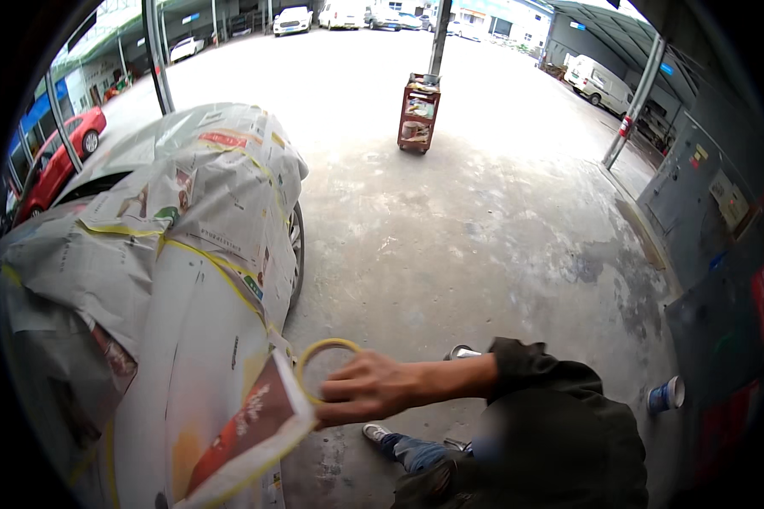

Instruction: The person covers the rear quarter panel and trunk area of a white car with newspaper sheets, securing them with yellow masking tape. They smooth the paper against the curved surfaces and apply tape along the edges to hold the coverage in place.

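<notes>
My right hand (361, 392) reaches leftward from the dark rolled-up sleeve (560, 416). Its fingers are closed on a roll of yellow masking tape (300, 373), whose ring sticks out above the knuckles. Against the fingertips lies the edge of a red, white and brown printed paper sheet (250, 424), bordered with yellow tape; whether the fingers grip it, I cannot tell. The sheet hangs beside a pale car panel (191, 322). Newspaper sheets (229, 191), joined by yellow tape strips, cover much of the car. My left hand does not show.
A red-brown trolley (419, 114) with loaded shelves stands by a post ahead. A blue and white bucket (666, 395) sits near the grey right wall (705, 195). A can (463, 351) stands behind my forearm. A red car (68, 153) is at far left.
</notes>
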The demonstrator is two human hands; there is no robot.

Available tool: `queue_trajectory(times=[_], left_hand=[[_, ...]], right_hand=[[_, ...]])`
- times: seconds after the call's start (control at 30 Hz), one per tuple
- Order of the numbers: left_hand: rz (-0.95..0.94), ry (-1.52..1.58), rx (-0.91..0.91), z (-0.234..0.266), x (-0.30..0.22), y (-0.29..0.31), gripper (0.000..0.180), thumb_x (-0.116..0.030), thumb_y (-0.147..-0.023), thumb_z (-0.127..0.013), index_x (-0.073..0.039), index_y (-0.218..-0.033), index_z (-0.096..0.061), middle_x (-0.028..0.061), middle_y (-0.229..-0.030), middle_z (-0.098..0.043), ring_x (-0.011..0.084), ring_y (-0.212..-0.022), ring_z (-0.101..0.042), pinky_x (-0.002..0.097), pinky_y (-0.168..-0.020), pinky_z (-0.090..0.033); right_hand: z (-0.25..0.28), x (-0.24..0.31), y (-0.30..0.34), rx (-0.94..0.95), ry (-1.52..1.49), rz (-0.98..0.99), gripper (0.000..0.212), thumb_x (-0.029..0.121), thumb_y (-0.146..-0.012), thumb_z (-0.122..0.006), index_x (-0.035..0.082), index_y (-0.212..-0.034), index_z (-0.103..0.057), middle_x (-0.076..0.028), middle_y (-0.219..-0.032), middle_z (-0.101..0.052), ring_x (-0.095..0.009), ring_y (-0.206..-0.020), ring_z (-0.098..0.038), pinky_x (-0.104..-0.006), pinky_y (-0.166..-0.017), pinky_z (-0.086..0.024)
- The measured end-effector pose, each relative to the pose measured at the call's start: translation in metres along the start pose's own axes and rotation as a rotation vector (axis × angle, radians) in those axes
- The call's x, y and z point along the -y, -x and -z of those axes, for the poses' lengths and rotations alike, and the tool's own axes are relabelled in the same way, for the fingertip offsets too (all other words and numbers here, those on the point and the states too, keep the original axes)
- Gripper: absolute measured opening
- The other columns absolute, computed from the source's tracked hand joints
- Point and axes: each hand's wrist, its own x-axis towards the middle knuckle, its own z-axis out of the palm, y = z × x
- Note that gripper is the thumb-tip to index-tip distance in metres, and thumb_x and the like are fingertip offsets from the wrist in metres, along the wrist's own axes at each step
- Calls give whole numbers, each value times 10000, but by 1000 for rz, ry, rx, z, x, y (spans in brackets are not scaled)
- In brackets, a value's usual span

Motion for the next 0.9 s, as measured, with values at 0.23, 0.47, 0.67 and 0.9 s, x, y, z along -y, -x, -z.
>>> queue_trajectory(times=[0.23, 0.47, 0.67, 0.9], left_hand=[[-79, 331, 231, 56, -9, 55, 310, -186, -995, -480, -20, -1090, -723, 145, -1107, -710, 361, -993, -665, 503, -1006, -457], [122, 701, 487, 286, -235, 170, 345, -173, -1001, -488, 14, -1275, -583, 197, -1155, -673, 332, -1029, -672, 438, -901, -528], [586, 487, 132, 351, -302, 323, 275, 0, -794, -637, -88, -1050, -684, 107, -1035, -727, 275, -840, -709, 389, -681, -566], [1173, -52, -26, 432, -353, 450, 284, -70, -767, -708, -116, -1047, -697, 76, -914, -719, 261, -675, -664, 363, -620, -535]], right_hand=[[101, 45, 29, -173, 357, -58, 109, 181, -826, -764, 107, -860, -690, 4, -716, -590, -100, -584, -587, -263, -448, -435], [148, 2, 87, -624, 434, -436, 171, 62, -994, -542, 12, -1016, -703, -57, -921, -673, -126, -761, -594, -252, -658, -475], [42, -24, 31, -321, -100, -465, 245, 143, -1002, -561, 6, -1152, -698, -78, -1051, -731, -134, -800, -643, -285, -680, -527], [-129, 135, -101, 281, -434, 295, 131, -34, -781, -652, -1, -898, -701, -154, -827, -703, -284, -736, -694, -363, -654, -531]])
